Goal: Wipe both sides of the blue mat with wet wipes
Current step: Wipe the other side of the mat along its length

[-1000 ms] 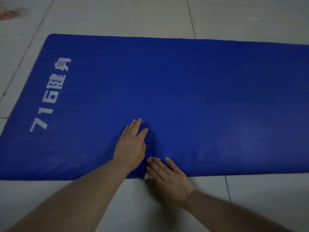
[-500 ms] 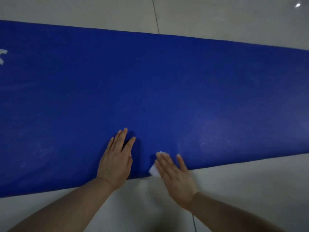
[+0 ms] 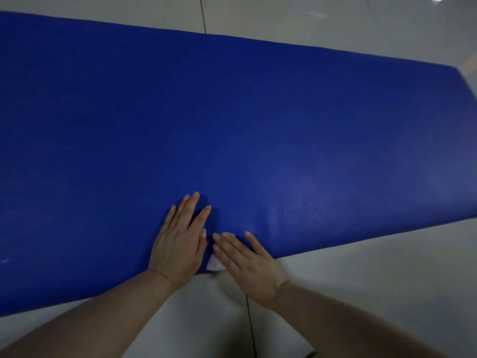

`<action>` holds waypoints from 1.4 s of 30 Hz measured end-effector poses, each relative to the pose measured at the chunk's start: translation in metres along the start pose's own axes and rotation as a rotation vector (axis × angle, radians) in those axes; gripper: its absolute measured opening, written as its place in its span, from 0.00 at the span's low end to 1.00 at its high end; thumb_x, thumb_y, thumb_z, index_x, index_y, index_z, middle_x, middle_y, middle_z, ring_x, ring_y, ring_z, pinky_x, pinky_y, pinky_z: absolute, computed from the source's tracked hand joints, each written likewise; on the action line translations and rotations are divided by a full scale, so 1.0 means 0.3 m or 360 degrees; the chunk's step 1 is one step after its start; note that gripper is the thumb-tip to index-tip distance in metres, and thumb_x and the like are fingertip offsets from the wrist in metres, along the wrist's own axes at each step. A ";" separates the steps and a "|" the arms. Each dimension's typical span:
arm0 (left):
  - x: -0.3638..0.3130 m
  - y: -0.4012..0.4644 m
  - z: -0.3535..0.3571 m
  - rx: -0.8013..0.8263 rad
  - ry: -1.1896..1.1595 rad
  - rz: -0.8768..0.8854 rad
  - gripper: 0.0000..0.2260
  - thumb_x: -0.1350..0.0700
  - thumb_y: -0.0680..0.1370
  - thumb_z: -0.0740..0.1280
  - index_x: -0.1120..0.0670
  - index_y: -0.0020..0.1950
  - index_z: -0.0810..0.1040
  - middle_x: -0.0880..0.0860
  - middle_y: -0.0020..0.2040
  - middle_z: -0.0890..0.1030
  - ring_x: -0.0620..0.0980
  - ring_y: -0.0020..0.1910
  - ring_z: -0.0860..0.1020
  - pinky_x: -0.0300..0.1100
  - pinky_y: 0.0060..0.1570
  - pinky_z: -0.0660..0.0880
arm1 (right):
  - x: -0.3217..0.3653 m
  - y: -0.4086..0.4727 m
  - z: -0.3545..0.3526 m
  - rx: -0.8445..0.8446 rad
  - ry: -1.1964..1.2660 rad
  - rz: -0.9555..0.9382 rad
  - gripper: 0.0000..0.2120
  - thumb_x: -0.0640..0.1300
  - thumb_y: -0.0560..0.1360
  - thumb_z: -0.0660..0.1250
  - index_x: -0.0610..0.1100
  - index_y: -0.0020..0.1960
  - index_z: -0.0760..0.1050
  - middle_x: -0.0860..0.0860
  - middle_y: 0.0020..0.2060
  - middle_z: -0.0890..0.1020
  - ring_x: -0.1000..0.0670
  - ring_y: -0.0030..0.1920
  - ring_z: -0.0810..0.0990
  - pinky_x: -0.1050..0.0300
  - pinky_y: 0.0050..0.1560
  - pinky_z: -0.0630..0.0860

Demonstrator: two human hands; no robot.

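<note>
The blue mat (image 3: 258, 120) lies flat on the tiled floor (image 3: 361, 288), its long axis running left to right across the view, with its near long edge just in front of the person and its right end edge visible at the far right. Both hands work at that near edge, side by side, about midway along the visible stretch.

The left hand (image 3: 178, 244) rests palm down on the mat, fingers straight and slightly spread, holding nothing; it appears to steady the mat. The right hand (image 3: 247, 262) lies across the near edge, fingers straight, pressing the white wet wipe (image 3: 215, 264) against the mat. Only a corner of the wipe shows at the edge beside the fingers, so how it is folded cannot be told.

Most of the surface stretches away from the hands, to the far long edge and out to both sides. The right hand, carrying the wipe, is the one placed to sweep rightward along the edge or outward across the mat.
</note>
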State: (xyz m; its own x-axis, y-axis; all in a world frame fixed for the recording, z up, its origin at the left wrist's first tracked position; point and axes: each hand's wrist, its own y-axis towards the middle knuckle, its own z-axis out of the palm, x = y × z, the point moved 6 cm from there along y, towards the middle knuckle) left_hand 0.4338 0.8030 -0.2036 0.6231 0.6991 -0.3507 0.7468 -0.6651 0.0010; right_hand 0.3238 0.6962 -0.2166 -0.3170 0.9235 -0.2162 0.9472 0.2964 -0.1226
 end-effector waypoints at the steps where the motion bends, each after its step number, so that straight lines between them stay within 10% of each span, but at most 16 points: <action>1: -0.010 0.007 0.008 0.0007 0.0007 0.0006 0.22 0.53 0.79 0.50 0.58 0.70 0.71 0.60 0.74 0.65 0.57 0.73 0.64 0.48 0.72 0.53 | -0.036 -0.027 0.003 -0.0021 -0.0005 -0.0005 0.28 0.42 0.75 0.49 0.42 0.75 0.52 0.49 0.75 0.56 0.50 0.74 0.57 0.46 0.74 0.45; 13: -0.033 0.024 0.039 0.0098 0.0155 0.0050 0.23 0.52 0.80 0.49 0.59 0.71 0.70 0.60 0.75 0.64 0.57 0.73 0.63 0.48 0.73 0.49 | -0.447 -0.322 0.074 0.0156 0.0088 0.0404 0.34 0.38 0.73 0.51 0.42 0.78 0.43 0.46 0.74 0.60 0.47 0.72 0.64 0.48 0.74 0.50; 19: -0.033 0.028 0.043 0.0181 0.0173 0.0044 0.27 0.48 0.83 0.40 0.59 0.71 0.70 0.60 0.75 0.63 0.57 0.73 0.62 0.48 0.73 0.49 | -0.380 -0.138 0.027 0.0037 0.0216 0.0443 0.24 0.49 0.83 0.41 0.40 0.73 0.59 0.47 0.72 0.62 0.49 0.72 0.60 0.48 0.73 0.49; 32: -0.131 0.055 0.029 0.0079 0.0130 0.0183 0.24 0.58 0.74 0.52 0.58 0.70 0.68 0.62 0.74 0.63 0.60 0.72 0.62 0.53 0.72 0.50 | -0.636 -0.393 0.127 0.0203 0.0263 0.0944 0.24 0.54 0.83 0.38 0.45 0.75 0.49 0.50 0.73 0.61 0.57 0.76 0.43 0.50 0.73 0.48; 42: -0.531 0.237 0.194 0.0522 0.0172 0.0528 0.28 0.39 0.76 0.53 0.51 0.71 0.72 0.56 0.75 0.66 0.54 0.74 0.61 0.59 0.66 0.57 | -0.670 -0.448 0.167 0.0213 0.0058 0.0154 0.32 0.59 0.77 0.50 0.41 0.74 0.54 0.43 0.75 0.56 0.44 0.74 0.55 0.44 0.72 0.49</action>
State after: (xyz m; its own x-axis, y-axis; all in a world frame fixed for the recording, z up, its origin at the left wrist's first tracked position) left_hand 0.3740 0.6290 -0.2021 0.8489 0.4470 -0.2821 0.4017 -0.8925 -0.2051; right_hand 0.2578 0.4585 -0.2051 -0.2205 0.9550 -0.1983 0.9574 0.1730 -0.2312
